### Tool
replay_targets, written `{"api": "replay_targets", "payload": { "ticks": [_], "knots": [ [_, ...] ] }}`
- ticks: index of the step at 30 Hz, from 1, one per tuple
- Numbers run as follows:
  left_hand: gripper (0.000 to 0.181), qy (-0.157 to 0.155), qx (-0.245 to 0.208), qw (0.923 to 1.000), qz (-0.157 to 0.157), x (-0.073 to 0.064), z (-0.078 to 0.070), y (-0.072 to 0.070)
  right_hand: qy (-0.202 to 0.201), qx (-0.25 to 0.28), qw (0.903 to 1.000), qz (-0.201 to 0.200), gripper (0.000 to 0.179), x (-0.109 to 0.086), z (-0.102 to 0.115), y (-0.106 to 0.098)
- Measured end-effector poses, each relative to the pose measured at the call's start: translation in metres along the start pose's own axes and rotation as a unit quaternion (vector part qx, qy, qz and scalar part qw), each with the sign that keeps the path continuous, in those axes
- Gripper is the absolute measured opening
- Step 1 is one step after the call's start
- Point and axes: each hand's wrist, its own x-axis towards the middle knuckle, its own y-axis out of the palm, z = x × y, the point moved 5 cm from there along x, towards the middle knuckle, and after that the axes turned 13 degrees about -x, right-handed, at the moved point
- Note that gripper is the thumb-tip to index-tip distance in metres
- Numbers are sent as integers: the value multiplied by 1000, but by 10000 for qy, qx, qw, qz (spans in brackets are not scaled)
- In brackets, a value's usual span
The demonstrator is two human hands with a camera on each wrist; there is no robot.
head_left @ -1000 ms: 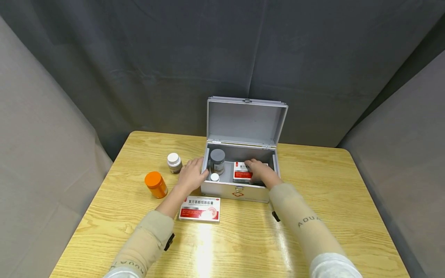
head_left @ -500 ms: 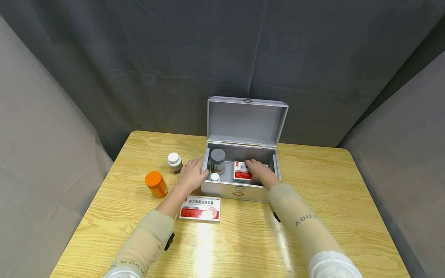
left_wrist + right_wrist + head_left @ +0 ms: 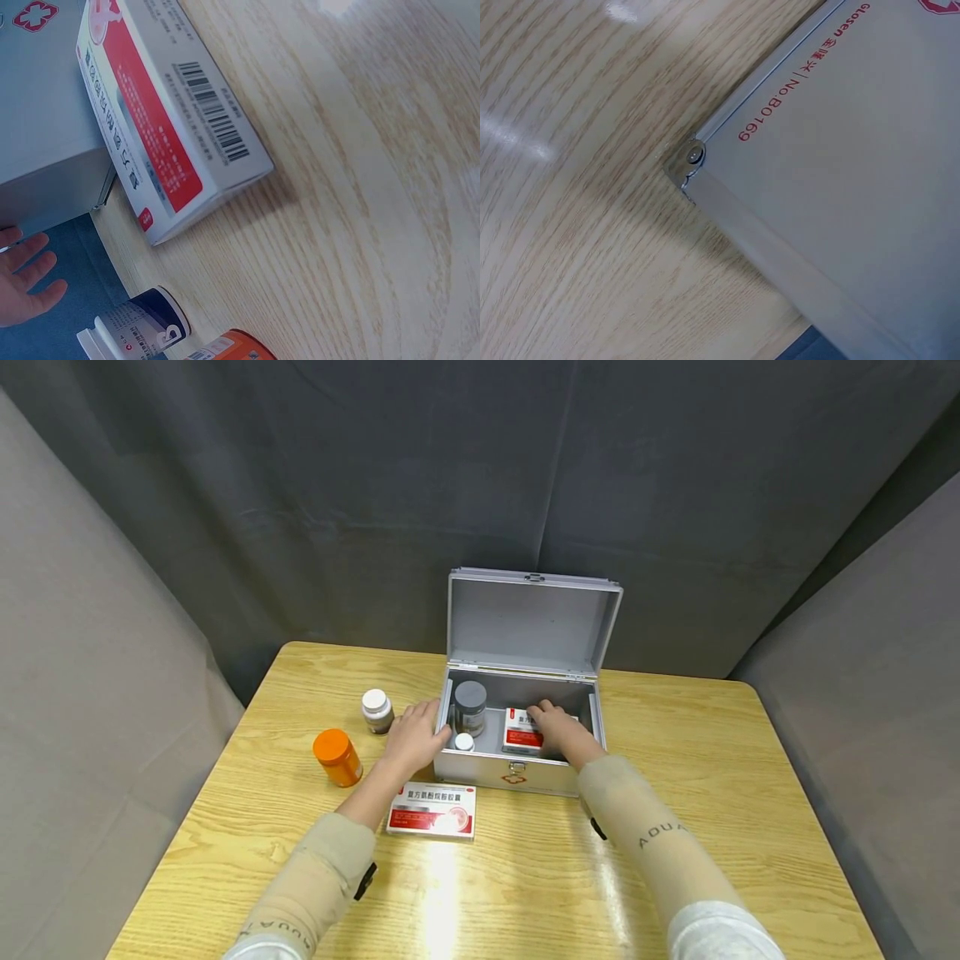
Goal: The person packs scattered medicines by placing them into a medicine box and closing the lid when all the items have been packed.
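Moved: since a second ago we see hardly any shift; the right sleeve [image 3: 637, 814] has edged slightly toward 9 o'clock, both hands otherwise where they were.
Clock: we read hours in the head view from the middle of the metal case [image 3: 480, 770].
Right hand [image 3: 564, 733]: inside the case toward 3 o'clock, holding the inner carton [image 3: 522, 731], fingers over its far edge; thumb hidden from us.
Inner carton: red-and-white, low in the case, partly covered by that hand.
Left hand [image 3: 412, 739]: at 9 o'clock on the case's side wall, fingers extended and touching it, thumb near the rim.
Case lid [image 3: 528, 618]: raised at 12 o'clock.
Also in the case: grey-lidded jar [image 3: 470, 706] at 10 o'clock; small white cap [image 3: 464, 742] between 8 and 9.
Outer carton [image 3: 432, 811]: flat on the desk [image 3: 712, 827], between 7 and 8 o'clock, just beside the case, printed like the inner one.
Bottles: white-capped bottle [image 3: 377, 711] at 9 o'clock, near the left hand; orange bottle [image 3: 339, 758] just below 9, farther out. We note both standing.
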Motion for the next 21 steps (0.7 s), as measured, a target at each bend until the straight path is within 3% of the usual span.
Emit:
{"api": "replay_targets", "payload": {
  "ticks": [14, 21],
  "knots": [
    [59, 75, -38, 9999, -81, 0, 0, 1, -6, 202, 9991, 362, 80, -4, -1, -4],
    [59, 56, 46, 10000, -59, -1, 0, 1, -176, 517, 9980, 333, 63, -15, 0, -28]
  ]
}}
